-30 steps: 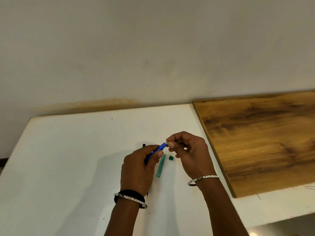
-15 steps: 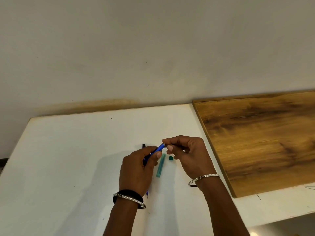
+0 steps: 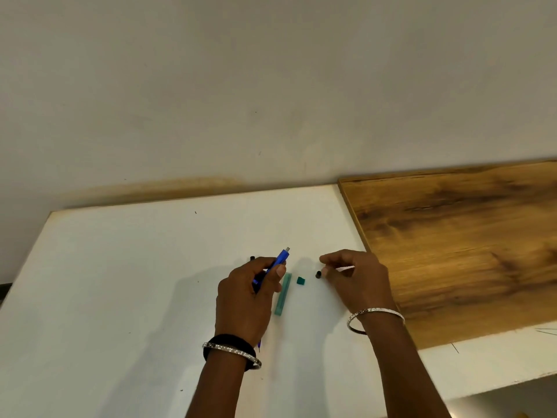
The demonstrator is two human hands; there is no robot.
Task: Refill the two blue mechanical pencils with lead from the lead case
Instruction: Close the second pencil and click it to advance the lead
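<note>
Tabletop (image 3: 120, 282) white, wood board (image 3: 452, 251) beside.

This is a plain indoor writing corner, home or office cannot be told. A white desk (image 3: 120, 282) stands against a bare off-white wall (image 3: 271, 86) with a yellowish stain (image 3: 180, 185) at its foot. A wood-grain board (image 3: 467, 251) adjoins the desk on the right, and a green lead case (image 3: 283, 294) lies on it.
</note>
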